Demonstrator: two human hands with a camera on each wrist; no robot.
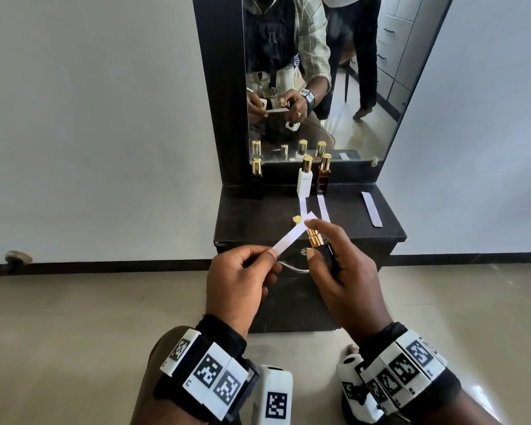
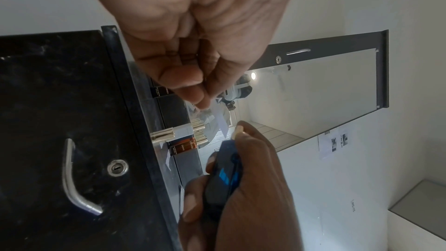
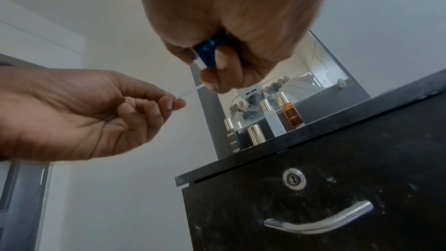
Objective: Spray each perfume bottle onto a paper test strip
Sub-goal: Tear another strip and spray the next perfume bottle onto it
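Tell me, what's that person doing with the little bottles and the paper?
The person is testing perfumes. The left hand pinches a paper strip, and the right hand holds an open dark bottle with a finger on its gold sprayer. Its gold cap sits on the black cabinet. Three capped bottles stand by the mirror.

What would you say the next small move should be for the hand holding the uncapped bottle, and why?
Probably press the index finger down on the gold sprayer. The right hand grips the dark bottle with its cap off on the cabinet top, and the left hand pinches a paper strip right beside the nozzle.
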